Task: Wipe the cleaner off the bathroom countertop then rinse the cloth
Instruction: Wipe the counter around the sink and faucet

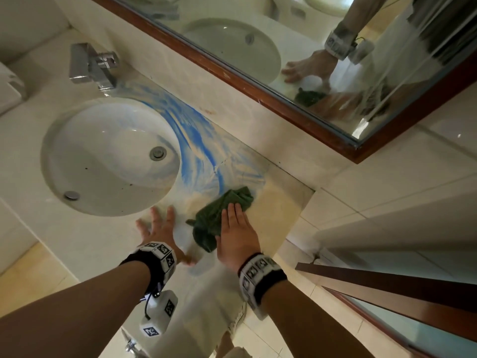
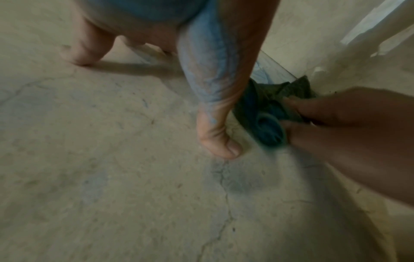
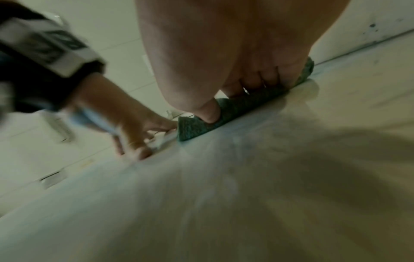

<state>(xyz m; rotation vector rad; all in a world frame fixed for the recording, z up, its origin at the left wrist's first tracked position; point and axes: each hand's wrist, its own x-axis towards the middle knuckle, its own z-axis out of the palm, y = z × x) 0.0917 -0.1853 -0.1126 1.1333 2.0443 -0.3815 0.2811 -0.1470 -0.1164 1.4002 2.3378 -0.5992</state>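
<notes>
Cloth (image 2: 268, 113) looks blue-stained only from the left wrist, under right hand (image 2: 336, 124).

The countertop (image 1: 281, 200) looks like pale polished stone, smooth, with a hairline crack and streaky blue cleaner (image 1: 198, 140) smeared matt across it. The cloth (image 1: 219, 215) is dark green, nubby terry, crumpled. At ten o'clock from it the basin (image 1: 77, 151) is glossy white ceramic; the tap (image 1: 90, 65) beyond is shiny chromed metal. The mirror (image 1: 335, 47) has a varnished dark wood frame.
</notes>
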